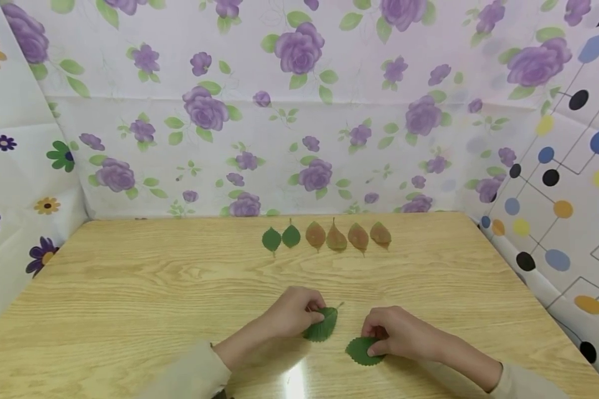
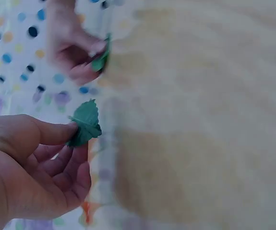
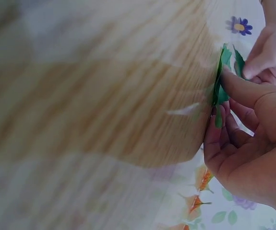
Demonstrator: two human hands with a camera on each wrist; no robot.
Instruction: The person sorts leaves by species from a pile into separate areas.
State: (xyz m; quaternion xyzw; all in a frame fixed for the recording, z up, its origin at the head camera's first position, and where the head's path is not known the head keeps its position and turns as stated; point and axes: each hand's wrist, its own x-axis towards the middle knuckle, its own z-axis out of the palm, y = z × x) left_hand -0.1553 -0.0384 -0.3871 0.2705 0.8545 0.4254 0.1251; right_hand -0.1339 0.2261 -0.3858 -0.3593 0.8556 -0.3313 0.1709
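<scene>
My left hand pinches a green leaf with a serrated edge between thumb and fingers; its stem points up and right. In the left wrist view this leaf stands out past the thumb tip. To the right, and a little nearer the front, my right hand pinches a second green leaf, whose far end the fingers cover. The right wrist view shows that leaf almost edge-on by the thumb. The two held leaves are apart from each other.
Toward the back of the wooden table lies a row of leaves: two green ones, such as the leftmost leaf, then several reddish-brown ones, such as the brown leaf. A flowered cloth hangs behind, with a dotted cloth at right.
</scene>
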